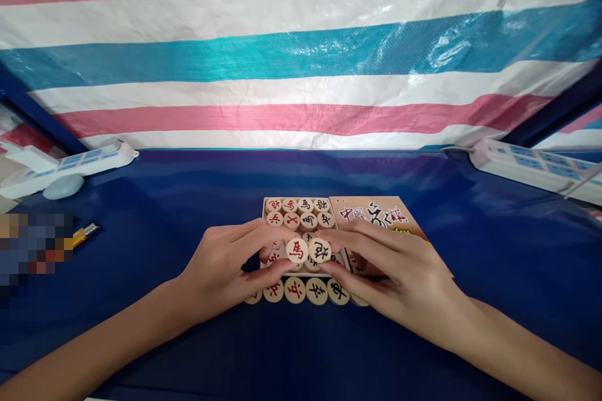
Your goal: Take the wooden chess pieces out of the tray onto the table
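Between thumb and fingers, my left hand (230,257) pinches a round Chinese chess piece with a red character (297,251). Close beside it, my right hand (399,263) grips a Chinese chess piece with a black character (320,251). Both pieces are held face up over an open box (264,200) filled with rows of similar red and black pieces. My fingers hide part of the box. On the near side of the box lies a row of loose pieces (295,290), its two ends partly covered by my hands.
The printed box lid (414,216) lies right of the box on the blue table (188,200). White power strips stand at back left (103,156) and back right (527,160). A computer mouse (63,187) and a yellow utility knife (84,235) lie at left. Striped sheeting (301,62) hangs behind.
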Demonstrator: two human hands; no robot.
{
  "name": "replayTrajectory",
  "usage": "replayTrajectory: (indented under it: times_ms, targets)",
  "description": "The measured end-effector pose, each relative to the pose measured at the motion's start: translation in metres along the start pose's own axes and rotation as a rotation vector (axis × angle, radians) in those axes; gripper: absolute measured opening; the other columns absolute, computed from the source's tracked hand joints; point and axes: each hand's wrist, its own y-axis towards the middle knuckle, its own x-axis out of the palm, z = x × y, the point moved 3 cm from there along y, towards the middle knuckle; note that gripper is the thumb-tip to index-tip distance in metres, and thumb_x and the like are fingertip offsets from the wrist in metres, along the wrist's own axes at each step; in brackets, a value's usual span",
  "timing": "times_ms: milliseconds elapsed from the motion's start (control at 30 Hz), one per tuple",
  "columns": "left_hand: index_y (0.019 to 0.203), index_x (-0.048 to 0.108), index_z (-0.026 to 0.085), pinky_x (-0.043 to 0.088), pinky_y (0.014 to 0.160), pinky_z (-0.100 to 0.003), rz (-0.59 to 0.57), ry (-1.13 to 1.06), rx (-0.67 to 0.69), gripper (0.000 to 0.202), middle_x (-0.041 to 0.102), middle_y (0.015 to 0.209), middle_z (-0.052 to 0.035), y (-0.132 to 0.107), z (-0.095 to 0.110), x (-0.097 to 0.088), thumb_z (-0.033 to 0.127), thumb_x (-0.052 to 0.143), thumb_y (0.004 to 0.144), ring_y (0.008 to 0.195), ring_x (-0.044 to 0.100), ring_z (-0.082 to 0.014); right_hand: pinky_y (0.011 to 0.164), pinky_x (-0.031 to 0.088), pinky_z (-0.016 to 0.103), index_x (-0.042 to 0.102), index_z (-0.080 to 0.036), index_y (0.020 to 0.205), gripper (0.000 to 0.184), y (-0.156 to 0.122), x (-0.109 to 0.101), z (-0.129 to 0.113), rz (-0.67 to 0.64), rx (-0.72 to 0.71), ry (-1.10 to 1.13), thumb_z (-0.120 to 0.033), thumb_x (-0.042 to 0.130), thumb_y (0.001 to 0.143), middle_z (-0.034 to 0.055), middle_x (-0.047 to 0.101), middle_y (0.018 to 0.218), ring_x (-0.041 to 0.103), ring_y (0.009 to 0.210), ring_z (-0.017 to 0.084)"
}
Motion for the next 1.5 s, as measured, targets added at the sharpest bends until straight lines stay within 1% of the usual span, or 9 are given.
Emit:
replayTrajectory:
  times_ms: [100,333,500,633,833,1000,1200,1367,1500]
  targets:
    - [0.118,0.062,0.023,0.042,0.059,-0.015,0.012,-0.004,0.008,0.029,0.060,0.076,0.0065,-0.0004,0.0011,-0.0002,0.020,0.068,0.090,0.057,0.047,-0.0039,0.079,0.055,0.027,0.061,-0.022,0.125,0.035,0.0014,-0.0031,-0.0033,0.018,-0.017,0.013,-0.022,0.067,0.091,0.0058,0.068,0.110,0.066,0.093,0.014]
    - [0.118,0.061,0.023,0.043,0.057,-0.015,0.039,0.006,0.017,0.030,0.063,0.074,0.0063,-0.0002,0.0035,-0.0015,0.020,0.069,0.090,0.057,0.051,-0.0044,0.082,0.056,0.029,0.060,-0.020,0.127,0.039,0.0021,-0.0050,-0.0050,0.021,-0.054,0.023,-0.020,0.069,0.089,0.0073,0.069,0.110,0.067,0.097,0.016]
    - [0.116,0.063,0.022,0.044,0.058,-0.015,0.052,0.007,0.030,0.027,0.064,0.075,0.0057,0.0006,0.0035,-0.0021,0.022,0.068,0.090,0.057,0.052,-0.0042,0.091,0.055,0.031,0.058,-0.022,0.131,0.044,-0.0009,-0.0029,-0.0033,0.079,-0.070,-0.027,-0.017,0.069,0.088,0.0069,0.068,0.115,0.066,0.106,0.018]
    - [0.116,0.063,0.024,0.044,0.057,-0.015,0.025,0.025,-0.011,0.026,0.064,0.075,0.0062,0.0004,0.0037,-0.0024,0.025,0.068,0.091,0.058,0.054,-0.0043,0.088,0.056,0.029,0.058,-0.021,0.130,0.043,-0.0014,-0.0045,-0.0053,0.086,-0.087,-0.062,-0.018,0.068,0.089,0.0058,0.070,0.112,0.067,0.105,0.018]
    - [0.118,0.062,0.025,0.044,0.057,-0.017,0.001,0.021,-0.024,0.028,0.067,0.078,0.0053,0.0000,0.0045,-0.0026,0.024,0.068,0.091,0.058,0.055,-0.0053,0.086,0.057,0.026,0.059,-0.021,0.130,0.042,0.0010,-0.0056,-0.0060,0.075,-0.074,-0.058,-0.020,0.068,0.089,0.0049,0.070,0.109,0.067,0.103,0.016]
    - [0.119,0.063,0.026,0.044,0.056,-0.018,0.004,0.052,-0.031,0.027,0.065,0.074,0.0059,-0.0017,0.0031,-0.0016,0.027,0.067,0.092,0.056,0.055,-0.0059,0.085,0.058,0.028,0.060,-0.022,0.129,0.040,0.0001,-0.0053,-0.0058,0.083,-0.055,-0.051,-0.021,0.067,0.090,0.0049,0.071,0.108,0.068,0.100,0.017]
    - [0.119,0.061,0.023,0.045,0.059,-0.018,0.045,-0.005,0.006,0.031,0.063,0.075,0.0048,-0.0031,0.0026,0.0000,0.021,0.070,0.089,0.063,0.056,-0.0066,0.081,0.057,0.025,0.059,-0.022,0.128,0.040,0.0000,-0.0043,-0.0060,0.093,-0.058,-0.041,-0.019,0.068,0.089,0.0046,0.070,0.108,0.068,0.099,0.016]
    - [0.115,0.063,0.023,0.043,0.057,-0.017,0.050,0.003,-0.007,0.027,0.059,0.071,0.0061,-0.0012,0.0031,0.0002,0.022,0.070,0.089,0.059,0.054,-0.0057,0.086,0.054,0.026,0.059,-0.020,0.129,0.041,0.0001,-0.0046,-0.0063,0.080,-0.066,-0.039,-0.019,0.068,0.089,0.0038,0.069,0.106,0.066,0.100,0.015]
    - [0.118,0.061,0.024,0.044,0.058,-0.018,0.058,-0.015,0.000,0.031,0.058,0.072,0.0061,-0.0010,0.0039,0.0000,0.020,0.070,0.089,0.060,0.054,-0.0061,0.085,0.053,0.025,0.059,-0.020,0.129,0.041,0.0010,-0.0052,-0.0063,0.076,-0.066,-0.039,-0.019,0.068,0.089,0.0034,0.068,0.106,0.065,0.098,0.013]
